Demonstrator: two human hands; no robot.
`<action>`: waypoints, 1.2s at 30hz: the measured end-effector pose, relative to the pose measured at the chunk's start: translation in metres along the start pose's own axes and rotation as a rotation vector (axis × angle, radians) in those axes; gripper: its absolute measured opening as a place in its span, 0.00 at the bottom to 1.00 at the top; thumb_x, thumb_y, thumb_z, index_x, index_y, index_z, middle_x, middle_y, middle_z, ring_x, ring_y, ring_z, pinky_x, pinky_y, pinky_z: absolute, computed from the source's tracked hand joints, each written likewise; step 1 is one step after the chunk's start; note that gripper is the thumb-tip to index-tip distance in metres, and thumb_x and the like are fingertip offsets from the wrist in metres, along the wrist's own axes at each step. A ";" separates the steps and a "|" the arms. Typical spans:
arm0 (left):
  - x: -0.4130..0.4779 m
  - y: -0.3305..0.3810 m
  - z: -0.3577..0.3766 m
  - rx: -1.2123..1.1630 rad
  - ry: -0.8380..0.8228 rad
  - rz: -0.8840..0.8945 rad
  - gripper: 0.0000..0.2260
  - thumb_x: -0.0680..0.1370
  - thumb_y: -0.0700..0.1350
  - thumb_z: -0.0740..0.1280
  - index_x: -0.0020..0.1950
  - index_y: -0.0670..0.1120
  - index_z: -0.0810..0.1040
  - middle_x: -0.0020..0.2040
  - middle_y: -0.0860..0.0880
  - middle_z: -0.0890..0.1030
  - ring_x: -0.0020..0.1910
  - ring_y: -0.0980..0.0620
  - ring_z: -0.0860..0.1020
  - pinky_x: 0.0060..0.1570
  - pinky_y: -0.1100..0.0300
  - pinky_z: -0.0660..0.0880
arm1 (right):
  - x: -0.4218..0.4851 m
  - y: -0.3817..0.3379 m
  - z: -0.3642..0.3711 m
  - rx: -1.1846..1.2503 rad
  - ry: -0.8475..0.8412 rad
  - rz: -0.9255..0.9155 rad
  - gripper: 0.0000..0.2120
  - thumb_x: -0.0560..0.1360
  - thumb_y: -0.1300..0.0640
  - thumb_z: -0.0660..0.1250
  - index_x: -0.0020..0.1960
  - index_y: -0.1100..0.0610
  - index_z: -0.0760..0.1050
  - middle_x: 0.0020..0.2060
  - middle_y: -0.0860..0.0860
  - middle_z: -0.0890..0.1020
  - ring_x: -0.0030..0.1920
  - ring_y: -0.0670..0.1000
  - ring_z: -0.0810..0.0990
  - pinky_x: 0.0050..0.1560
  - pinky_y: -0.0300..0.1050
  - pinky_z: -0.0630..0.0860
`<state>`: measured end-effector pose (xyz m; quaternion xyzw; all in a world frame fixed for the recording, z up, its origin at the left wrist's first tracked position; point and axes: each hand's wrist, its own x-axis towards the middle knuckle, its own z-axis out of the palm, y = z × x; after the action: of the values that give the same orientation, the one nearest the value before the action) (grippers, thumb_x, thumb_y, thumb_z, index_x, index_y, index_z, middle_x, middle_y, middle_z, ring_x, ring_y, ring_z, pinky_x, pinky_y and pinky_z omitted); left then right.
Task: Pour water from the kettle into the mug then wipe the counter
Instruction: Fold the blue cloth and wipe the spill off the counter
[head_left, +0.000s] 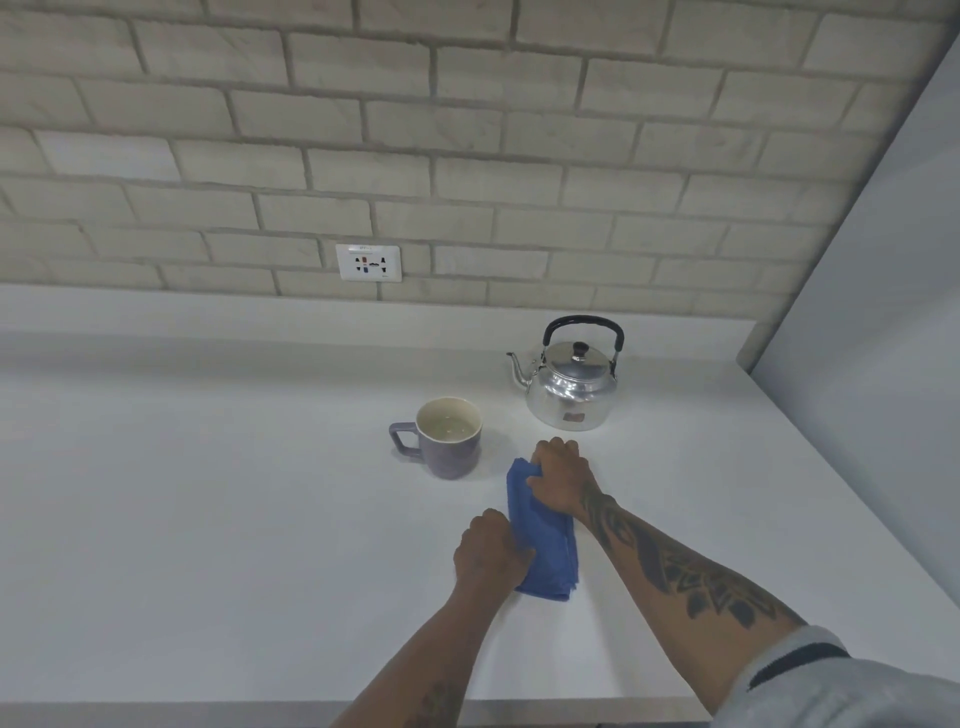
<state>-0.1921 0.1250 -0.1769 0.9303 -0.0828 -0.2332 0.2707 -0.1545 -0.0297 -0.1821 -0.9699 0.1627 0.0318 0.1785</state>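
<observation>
A shiny metal kettle (570, 387) with a black handle stands upright on the white counter (208, 519), spout pointing left. To its front left sits a purple mug (447, 439) with a cream inside and water in it, handle to the left. A folded blue cloth (545, 551) lies flat on the counter in front of both. My right hand (561, 478) presses on the cloth's far end, fingers curled over it. My left hand (491, 553) grips the cloth's near left edge.
A brick wall runs behind the counter with a white power socket (368, 263) low on it. A plain grey wall (883, 312) closes the right side. The counter's front edge (208, 709) is near the bottom.
</observation>
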 end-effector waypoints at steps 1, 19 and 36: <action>0.000 0.001 0.000 -0.004 0.000 0.004 0.15 0.74 0.49 0.67 0.58 0.43 0.73 0.50 0.48 0.78 0.48 0.48 0.79 0.42 0.58 0.72 | -0.001 0.000 -0.002 0.031 -0.003 0.005 0.05 0.72 0.61 0.61 0.46 0.56 0.66 0.48 0.53 0.74 0.54 0.56 0.71 0.47 0.48 0.69; -0.011 -0.028 -0.110 -0.786 0.160 0.089 0.06 0.70 0.42 0.74 0.40 0.48 0.78 0.48 0.45 0.84 0.49 0.45 0.82 0.55 0.47 0.79 | 0.019 -0.123 -0.125 0.277 0.210 -0.323 0.07 0.70 0.58 0.66 0.45 0.51 0.69 0.40 0.50 0.79 0.44 0.55 0.78 0.44 0.51 0.75; -0.032 -0.211 -0.162 -0.892 0.452 -0.368 0.07 0.70 0.37 0.73 0.47 0.38 0.80 0.48 0.42 0.82 0.44 0.43 0.81 0.48 0.51 0.81 | 0.038 -0.297 0.029 0.180 -0.151 -0.443 0.07 0.74 0.58 0.64 0.50 0.55 0.67 0.48 0.53 0.73 0.44 0.56 0.75 0.42 0.47 0.71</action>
<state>-0.1363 0.3867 -0.1581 0.7509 0.2492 -0.0833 0.6059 -0.0217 0.2309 -0.1136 -0.9570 -0.0654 0.0499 0.2783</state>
